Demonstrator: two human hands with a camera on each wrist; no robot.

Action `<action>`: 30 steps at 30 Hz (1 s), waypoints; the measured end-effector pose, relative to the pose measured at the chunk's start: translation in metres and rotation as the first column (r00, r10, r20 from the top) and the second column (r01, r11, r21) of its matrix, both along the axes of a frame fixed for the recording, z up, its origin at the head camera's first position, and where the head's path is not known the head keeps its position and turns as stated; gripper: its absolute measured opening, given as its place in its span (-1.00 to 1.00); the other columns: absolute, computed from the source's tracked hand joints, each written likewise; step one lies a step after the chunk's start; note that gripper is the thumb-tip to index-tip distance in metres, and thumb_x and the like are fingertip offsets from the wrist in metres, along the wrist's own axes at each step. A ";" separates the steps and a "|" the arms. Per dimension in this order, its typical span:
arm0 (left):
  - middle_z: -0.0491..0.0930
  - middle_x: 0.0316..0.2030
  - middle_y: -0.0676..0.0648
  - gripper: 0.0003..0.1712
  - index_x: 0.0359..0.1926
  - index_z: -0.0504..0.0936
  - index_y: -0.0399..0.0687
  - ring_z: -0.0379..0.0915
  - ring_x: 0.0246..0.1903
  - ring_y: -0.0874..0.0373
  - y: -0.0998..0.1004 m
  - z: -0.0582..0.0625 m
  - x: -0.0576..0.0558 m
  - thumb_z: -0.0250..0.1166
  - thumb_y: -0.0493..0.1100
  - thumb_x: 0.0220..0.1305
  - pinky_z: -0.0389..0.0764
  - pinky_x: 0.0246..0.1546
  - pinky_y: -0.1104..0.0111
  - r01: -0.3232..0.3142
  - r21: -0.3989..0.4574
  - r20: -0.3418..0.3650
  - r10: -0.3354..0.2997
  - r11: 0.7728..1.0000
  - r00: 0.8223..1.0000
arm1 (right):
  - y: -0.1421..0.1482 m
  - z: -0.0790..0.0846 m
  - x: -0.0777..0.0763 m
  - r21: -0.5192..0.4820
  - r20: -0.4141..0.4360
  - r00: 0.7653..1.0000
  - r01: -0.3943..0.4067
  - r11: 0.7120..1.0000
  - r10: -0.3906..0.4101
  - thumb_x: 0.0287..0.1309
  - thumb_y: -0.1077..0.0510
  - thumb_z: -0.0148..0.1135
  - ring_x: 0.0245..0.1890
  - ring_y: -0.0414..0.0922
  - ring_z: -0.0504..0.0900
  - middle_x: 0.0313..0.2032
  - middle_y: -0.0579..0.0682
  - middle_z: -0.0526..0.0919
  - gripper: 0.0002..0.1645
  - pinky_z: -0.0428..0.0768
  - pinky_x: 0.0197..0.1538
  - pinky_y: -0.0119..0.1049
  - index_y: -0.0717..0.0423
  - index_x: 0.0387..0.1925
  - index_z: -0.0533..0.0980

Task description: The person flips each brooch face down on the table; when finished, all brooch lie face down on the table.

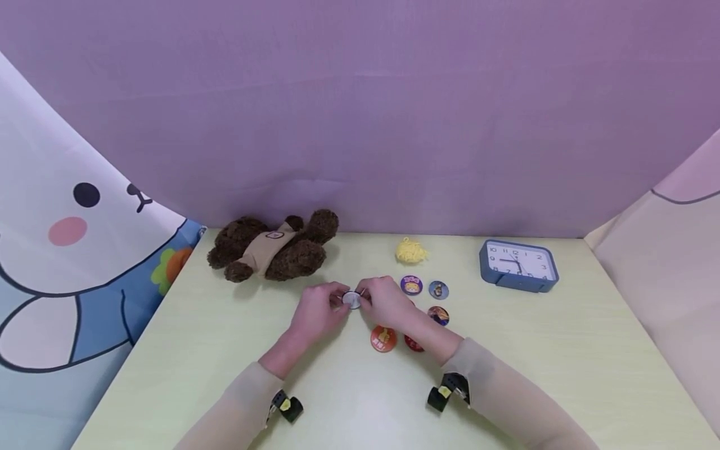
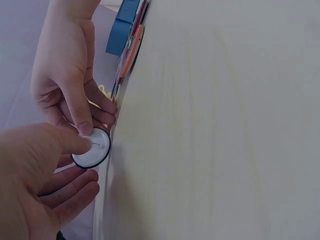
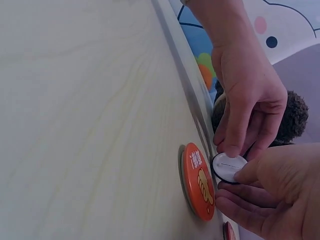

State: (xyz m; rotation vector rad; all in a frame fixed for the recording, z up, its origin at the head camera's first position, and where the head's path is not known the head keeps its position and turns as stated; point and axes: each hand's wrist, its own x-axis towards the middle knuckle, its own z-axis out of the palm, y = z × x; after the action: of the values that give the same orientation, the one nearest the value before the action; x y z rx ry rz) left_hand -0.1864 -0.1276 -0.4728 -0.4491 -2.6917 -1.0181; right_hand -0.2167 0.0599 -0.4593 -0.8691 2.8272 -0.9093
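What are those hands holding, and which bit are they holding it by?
A round badge, pinched near its rim: the left hand on one side, the right hand on the other.

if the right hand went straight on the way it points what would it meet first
Beyond the round badge it pinches, the right hand would probably meet the left hand first, its fingertips opposite in the head view; exact depth is hard to judge.
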 end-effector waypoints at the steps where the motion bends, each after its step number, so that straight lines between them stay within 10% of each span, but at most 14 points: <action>1: 0.84 -0.27 -0.18 -0.71 -0.06 0.80 -0.27 0.80 -0.34 0.07 0.000 -0.001 0.000 0.55 -0.34 0.17 0.82 -0.25 0.27 0.007 -0.004 -0.002 -0.007 1.000 1.000 | 0.000 0.000 0.000 -0.005 0.013 1.000 0.009 1.000 -0.009 0.36 0.29 0.34 -0.43 -0.24 0.66 -0.33 0.02 0.83 -0.92 0.68 -0.32 -0.39 0.18 -0.16 0.70; 16: 0.83 -0.19 -0.19 -0.63 -0.03 0.81 -0.26 0.78 -0.20 0.00 -0.002 -0.006 -0.003 0.62 -0.28 0.13 0.81 -0.10 0.19 0.023 -0.094 0.094 -0.014 0.995 0.995 | -0.001 -0.004 -0.001 -0.003 0.019 0.999 0.045 0.999 -0.045 0.27 0.30 0.42 -0.38 -0.18 0.63 -0.36 0.00 0.73 -0.90 0.68 -0.30 -0.37 0.19 -0.20 0.64; 30: 0.76 -0.23 -0.13 -0.58 0.03 0.80 -0.22 0.66 -0.26 0.10 0.018 0.010 -0.021 0.60 -0.11 0.20 0.74 -0.16 0.27 0.065 -0.156 0.130 -0.045 0.986 0.991 | 0.062 0.019 -0.022 0.067 -0.049 0.995 0.090 0.994 -0.087 0.29 0.31 0.42 -0.10 0.04 0.80 -0.06 0.19 0.79 -0.72 0.82 -0.08 -0.19 0.29 0.02 0.68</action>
State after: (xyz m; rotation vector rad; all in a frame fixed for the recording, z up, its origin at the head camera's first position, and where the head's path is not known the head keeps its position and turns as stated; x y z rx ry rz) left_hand -0.2071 -0.1095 -0.4633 -0.5076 -2.9029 -0.8744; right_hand -0.2388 0.1224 -0.4399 -0.7722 2.9391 -0.8045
